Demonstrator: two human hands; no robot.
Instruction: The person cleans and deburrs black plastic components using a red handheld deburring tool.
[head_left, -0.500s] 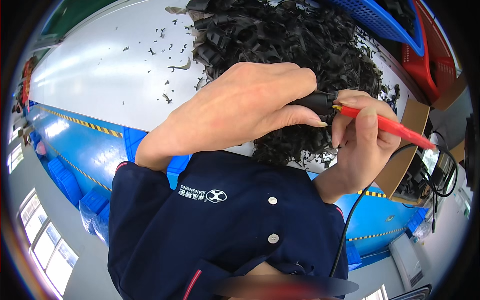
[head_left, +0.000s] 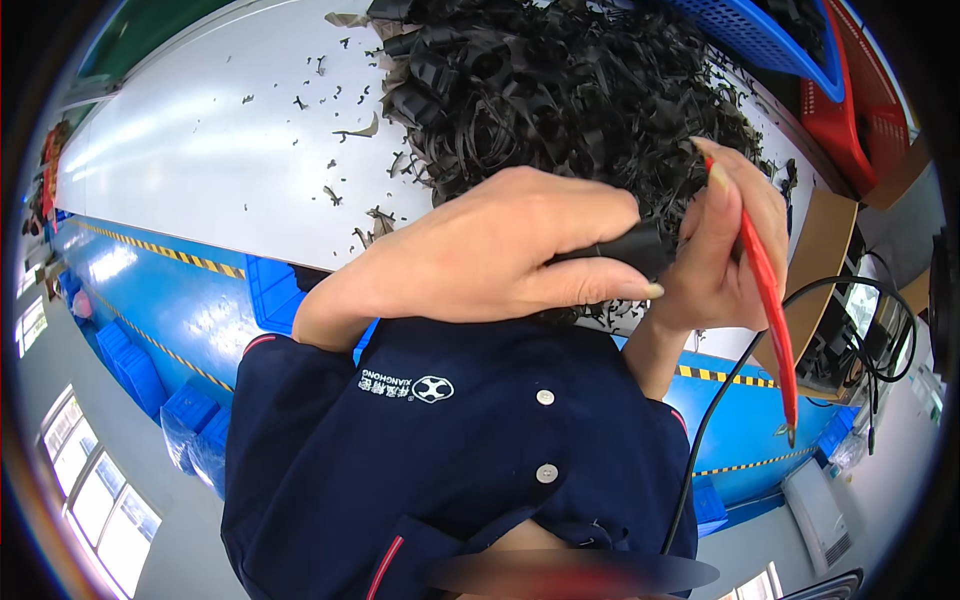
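Fingers and thumb of my left hand (head_left: 490, 245) are closed around a black plastic part (head_left: 642, 248), which they partly cover. Beside its right end, my right hand (head_left: 722, 255) grips a slim red-handled tool (head_left: 768, 285). A small metal tip shows at the tool's lower end, pointing down and away from the part. Whether the right fingers touch the part I cannot tell. Behind both hands, a heap of black plastic parts and scraps (head_left: 540, 90) lies on the white table (head_left: 210, 130).
Small black trimmings are scattered left of the heap. A blue perforated basket (head_left: 755, 40) and a red crate (head_left: 840, 140) stand at the far right. Nearer, a cardboard box (head_left: 815, 270) sits by a looped black cable (head_left: 700, 420). Blue bins (head_left: 270, 290) are beyond the table's left edge.
The red-handled tool has turned in my right hand, from pointing at the black part to hanging steeply downward. My right hand has tilted up, and my left hand has dropped slightly.
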